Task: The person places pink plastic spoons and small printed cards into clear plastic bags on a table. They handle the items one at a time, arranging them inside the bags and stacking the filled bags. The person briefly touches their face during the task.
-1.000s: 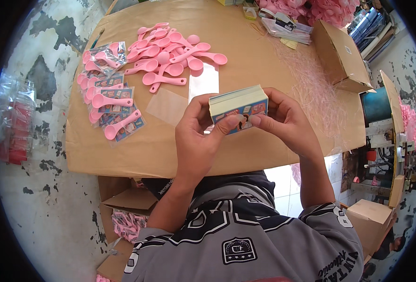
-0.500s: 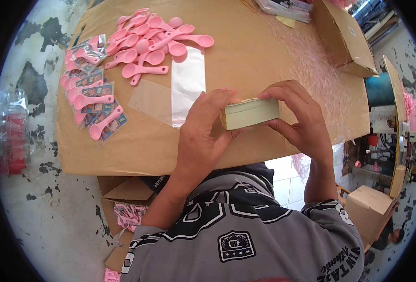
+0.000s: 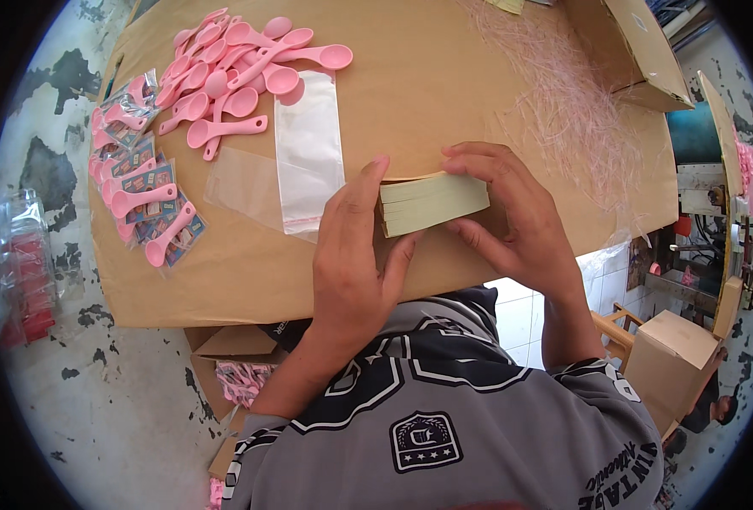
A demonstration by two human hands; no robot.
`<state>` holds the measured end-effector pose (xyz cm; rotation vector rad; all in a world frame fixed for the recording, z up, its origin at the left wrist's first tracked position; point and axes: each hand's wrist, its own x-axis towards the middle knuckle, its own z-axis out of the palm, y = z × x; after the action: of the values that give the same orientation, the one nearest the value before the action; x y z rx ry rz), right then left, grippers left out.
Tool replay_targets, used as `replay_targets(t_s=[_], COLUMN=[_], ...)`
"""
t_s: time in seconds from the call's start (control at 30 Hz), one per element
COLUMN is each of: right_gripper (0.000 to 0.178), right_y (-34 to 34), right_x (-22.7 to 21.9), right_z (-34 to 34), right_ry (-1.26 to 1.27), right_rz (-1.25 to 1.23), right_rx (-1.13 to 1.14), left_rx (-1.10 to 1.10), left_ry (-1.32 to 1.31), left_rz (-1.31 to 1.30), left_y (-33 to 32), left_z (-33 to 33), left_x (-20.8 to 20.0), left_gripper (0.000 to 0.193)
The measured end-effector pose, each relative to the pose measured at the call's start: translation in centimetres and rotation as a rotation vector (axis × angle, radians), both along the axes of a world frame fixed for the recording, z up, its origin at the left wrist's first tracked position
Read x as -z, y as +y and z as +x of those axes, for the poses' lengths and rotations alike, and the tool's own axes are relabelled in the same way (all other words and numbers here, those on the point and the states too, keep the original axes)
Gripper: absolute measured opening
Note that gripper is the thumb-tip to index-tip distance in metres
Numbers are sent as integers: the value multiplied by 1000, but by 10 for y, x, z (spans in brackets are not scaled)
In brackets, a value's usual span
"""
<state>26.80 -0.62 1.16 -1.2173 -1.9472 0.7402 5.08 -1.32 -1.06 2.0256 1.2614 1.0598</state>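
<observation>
A thick stack of paper cards (image 3: 436, 204), its pale green edges facing me, is held between my two hands over the near part of the table. My left hand (image 3: 351, 246) closes on the left end, fingers up the far side and thumb at the lower corner. Around the right end curl the fingers of my right hand (image 3: 521, 217), with its thumb below. Just left of the stack lie clear plastic bags (image 3: 310, 170). Farther off is a heap of pink measuring spoons (image 3: 223, 129). Bagged spoons with printed cards (image 3: 143, 200) overlap along the table's left side.
Brown paper covers the table (image 3: 223, 293). Thin pinkish plastic strands (image 3: 572, 119) spread over its right side, beside an open cardboard box (image 3: 640, 59). Below the left edge, another box (image 3: 236, 344) sits above packed pink items. A person (image 3: 716, 408) shows at the far lower right.
The stack has tilted and its edges have fanned into several layers. My hands have shifted slightly left and stay on it. The whole view has also moved a little.
</observation>
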Motion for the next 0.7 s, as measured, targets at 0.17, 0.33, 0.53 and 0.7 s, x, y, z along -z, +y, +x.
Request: replay_targets(t_s=[0.17, 0.33, 0.53, 0.7], right_gripper=[58, 57, 51, 48], right_y=[-4, -2, 3, 11], right_x=[6, 7, -10, -19], right_z=[0, 4, 5, 7], right_ry=[49, 58, -196, -317], right_rz=[-25, -30, 65, 103], right_rx=[43, 27, 43, 0], left_rx=[-7, -47, -16, 3], left_ry=[-47, -49, -15, 45], left_rz=[-40, -80, 13, 89], left_y=[-6, -7, 3, 10], left_z=[4, -2, -7, -15], left_x=[2, 7, 4, -6], left_gripper=[65, 57, 54, 54])
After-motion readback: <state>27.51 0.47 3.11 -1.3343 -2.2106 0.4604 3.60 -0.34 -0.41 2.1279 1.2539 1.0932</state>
